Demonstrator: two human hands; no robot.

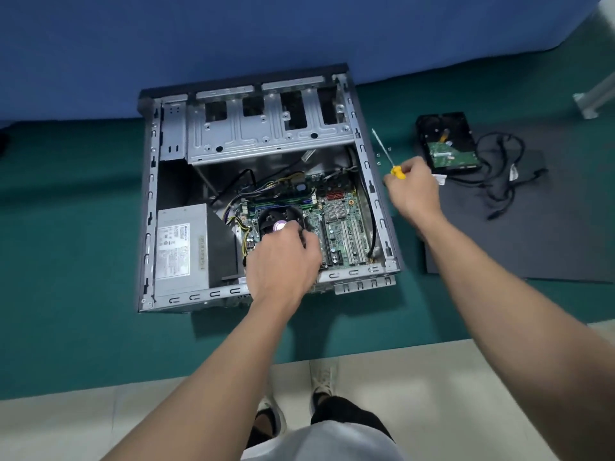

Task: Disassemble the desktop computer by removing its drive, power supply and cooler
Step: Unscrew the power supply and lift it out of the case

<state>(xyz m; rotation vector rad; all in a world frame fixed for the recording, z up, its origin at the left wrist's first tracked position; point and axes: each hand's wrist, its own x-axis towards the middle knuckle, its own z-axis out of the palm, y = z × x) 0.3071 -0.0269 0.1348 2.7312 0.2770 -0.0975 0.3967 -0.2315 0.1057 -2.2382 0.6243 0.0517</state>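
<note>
The open desktop case (151, 181) lies on its side on the green table. Inside, the grey power supply (181, 251) sits at the lower left. The black round cooler (276, 216) stands on the green motherboard (346, 227). My left hand (283, 257) reaches into the case, its curled fingers gripping the cooler's near edge. My right hand (414, 189) hovers just right of the case and grips a yellow-handled screwdriver (386, 153), its shaft pointing away. The removed drive (447, 143) lies circuit board up to the right of the case.
A black mat (532, 234) lies right of the case, with black cables (499, 174) on it beside the drive. Small screws (379, 158) lie by the case's right wall. The empty drive cage (266, 134) fills the case's far half. A blue wall (233, 38) stands behind.
</note>
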